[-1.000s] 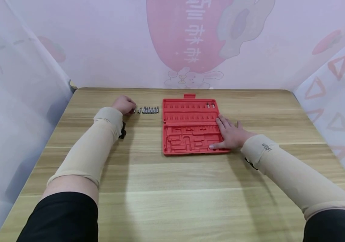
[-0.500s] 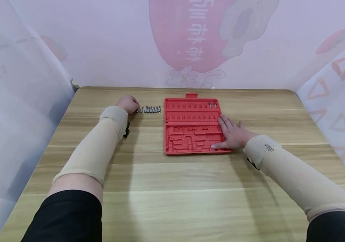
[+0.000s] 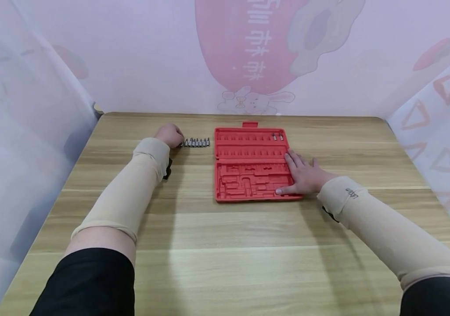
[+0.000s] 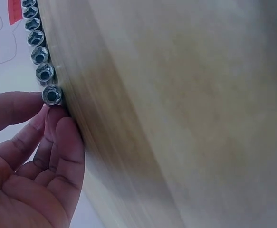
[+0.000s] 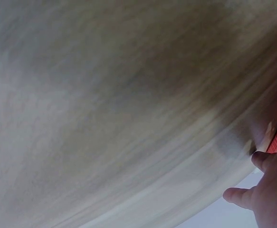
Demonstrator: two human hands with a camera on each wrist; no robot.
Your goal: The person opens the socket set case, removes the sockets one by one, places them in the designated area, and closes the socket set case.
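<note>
My left hand (image 3: 170, 135) is at the left end of a row of small metal bit sockets (image 3: 197, 142) on the wooden table. In the left wrist view, its thumb and fingertips pinch the nearest bit socket (image 4: 52, 95), whose hollow round end faces the camera. Several others stand upright in line beyond it. An unfolded red plastic case (image 3: 216, 182) lies right of the row, its moulded slots showing. Two bit sockets (image 3: 275, 137) sit in its upper right slots. My right hand (image 3: 305, 176) rests with spread fingers on the case's right edge; the right wrist view catches only part of this hand (image 5: 276, 185).
The wooden table (image 3: 228, 254) runs to a printed white backdrop (image 3: 149, 57) at the back, with similar sheets at both sides. A red latch tab (image 3: 250, 124) sticks out from the case's far edge.
My left hand has slid right with the bit socket, closing the gap to the row. The right hand stays on the case; the head view has shifted slightly.
</note>
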